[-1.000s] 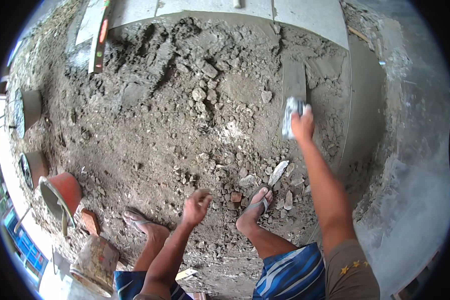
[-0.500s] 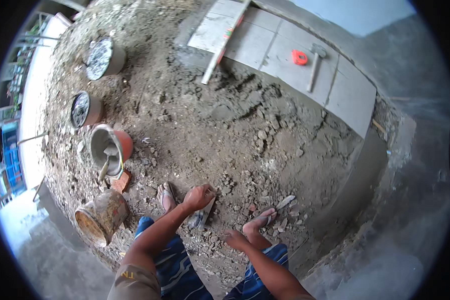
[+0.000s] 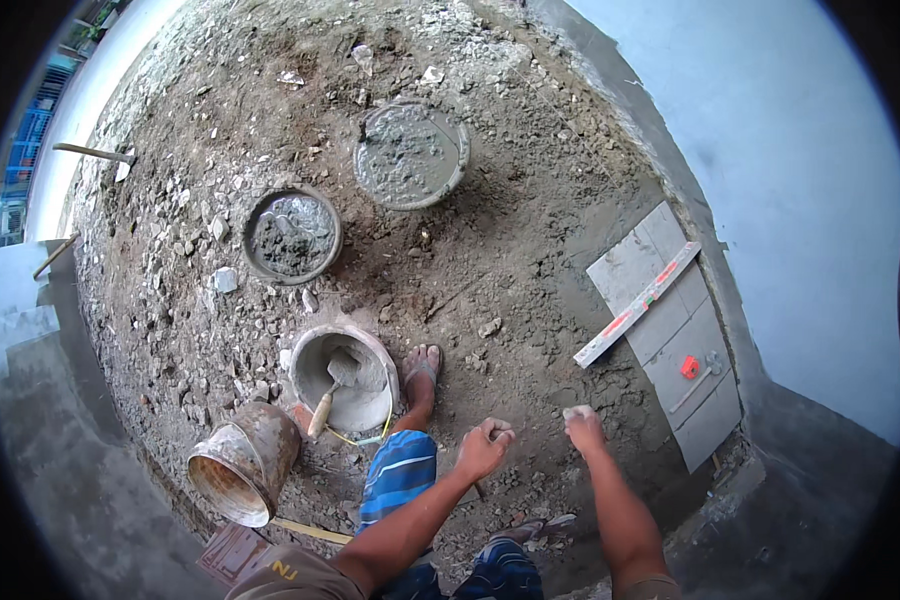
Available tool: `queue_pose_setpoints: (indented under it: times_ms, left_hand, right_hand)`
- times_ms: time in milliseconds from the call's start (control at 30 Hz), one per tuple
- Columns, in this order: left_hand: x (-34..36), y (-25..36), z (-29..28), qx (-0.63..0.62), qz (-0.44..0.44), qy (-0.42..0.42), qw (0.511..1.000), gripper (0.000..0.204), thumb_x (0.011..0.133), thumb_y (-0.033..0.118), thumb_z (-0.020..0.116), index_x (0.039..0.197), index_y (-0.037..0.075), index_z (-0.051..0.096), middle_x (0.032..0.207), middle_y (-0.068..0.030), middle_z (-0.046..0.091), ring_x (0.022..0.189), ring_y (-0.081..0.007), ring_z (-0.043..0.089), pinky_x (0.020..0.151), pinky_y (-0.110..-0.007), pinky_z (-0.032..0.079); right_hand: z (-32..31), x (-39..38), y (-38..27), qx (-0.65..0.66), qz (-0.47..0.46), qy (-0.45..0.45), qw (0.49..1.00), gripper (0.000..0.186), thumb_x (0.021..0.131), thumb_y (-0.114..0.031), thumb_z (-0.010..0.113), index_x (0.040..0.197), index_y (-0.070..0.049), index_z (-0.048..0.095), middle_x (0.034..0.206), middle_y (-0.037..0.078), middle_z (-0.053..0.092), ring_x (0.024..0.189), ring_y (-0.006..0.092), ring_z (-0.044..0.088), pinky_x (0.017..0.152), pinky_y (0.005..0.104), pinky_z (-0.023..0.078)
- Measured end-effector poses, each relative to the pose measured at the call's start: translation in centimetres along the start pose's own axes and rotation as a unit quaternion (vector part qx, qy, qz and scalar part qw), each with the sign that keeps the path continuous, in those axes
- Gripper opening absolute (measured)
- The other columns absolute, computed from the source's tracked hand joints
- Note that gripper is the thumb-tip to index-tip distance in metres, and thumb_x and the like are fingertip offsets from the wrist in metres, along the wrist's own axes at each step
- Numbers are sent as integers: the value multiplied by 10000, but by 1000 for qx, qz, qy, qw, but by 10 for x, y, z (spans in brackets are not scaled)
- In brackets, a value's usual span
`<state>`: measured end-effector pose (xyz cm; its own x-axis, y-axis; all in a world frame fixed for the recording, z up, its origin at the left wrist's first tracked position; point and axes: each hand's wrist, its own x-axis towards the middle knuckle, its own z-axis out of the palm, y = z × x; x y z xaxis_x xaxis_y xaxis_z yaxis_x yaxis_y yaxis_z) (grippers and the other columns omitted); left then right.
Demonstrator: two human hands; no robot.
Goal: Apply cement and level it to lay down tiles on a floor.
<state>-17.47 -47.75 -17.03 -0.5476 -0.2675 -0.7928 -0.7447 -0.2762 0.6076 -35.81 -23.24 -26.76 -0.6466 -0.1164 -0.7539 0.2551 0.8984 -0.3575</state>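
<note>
My left hand (image 3: 486, 445) is low in the middle with its fingers curled; what it holds, if anything, cannot be made out. A grey flat piece (image 3: 460, 493) shows partly behind its forearm. My right hand (image 3: 583, 427), fingers also bent closed, is over the rubble to the right; its contents are unclear. Left of my foot stands a bucket (image 3: 378, 398) with a wooden-handled trowel (image 3: 322, 408) inside. Right of my hands is a strip of grey tiles (image 3: 711, 415), with a long level (image 3: 610, 332), a red tape measure (image 3: 689, 367) and a mallet (image 3: 700, 382) on it.
Two tubs of wet mortar (image 3: 410, 157) (image 3: 291, 237) stand farther off on rough, stony ground. A dirty bucket (image 3: 240, 465) lies tipped at lower left. A pale wall (image 3: 790, 200) runs along the right, and stick handles (image 3: 93, 152) jut at the far left.
The view has swung left, bringing the buckets to the middle. The float was in my right hand, then at my left; now neither hand clearly holds it. My hands have come nearer each other.
</note>
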Motion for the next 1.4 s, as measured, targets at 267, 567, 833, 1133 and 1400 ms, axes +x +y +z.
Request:
queue_pose_setpoints:
  times_ms: [267,567,833,1133,1400]
  left_hand:
    - [78,57,-65,-129,-40,77,988,372,910,323,708,1132,26,697,988,-139,765,907,-227,730,849,-356,548]
    - [110,19,-95,-398,-93,250,878,287,1011,271,516,1151,50,635,955,-79,710,769,-197,675,628,-310,525]
    - [101,-33,-121,-489,-119,359,786,572,1003,563,431,1280,77,550,1083,-68,649,877,-221,620,716,-334,490]
    - [34,-112,15,-400,-204,89,889,1184,796,942,412,1370,-89,503,1336,-208,580,1256,-333,556,1082,-446,426]
    - [-57,-154,215,-130,-258,-17,957,1177,754,874,602,1397,-93,408,1369,-196,517,1274,-344,523,1128,-477,401]
  right_hand:
    - [146,104,-646,-128,-389,157,899,777,922,-384,670,1546,-52,348,1522,240,431,1401,404,430,1152,473,368]
    - [133,83,-593,-146,-291,-92,941,477,918,-496,626,855,-32,712,903,225,724,883,410,701,801,510,528]
    - [65,-79,-446,-75,-215,-83,970,571,942,-534,649,717,-10,623,610,131,569,600,255,559,630,448,456]
    - [16,-169,-157,45,-63,-38,996,472,877,-494,665,817,-26,661,788,188,675,790,383,683,737,489,528]
    - [-54,-232,181,139,-42,29,989,454,896,-450,646,822,-2,661,801,219,689,777,411,709,728,503,569]
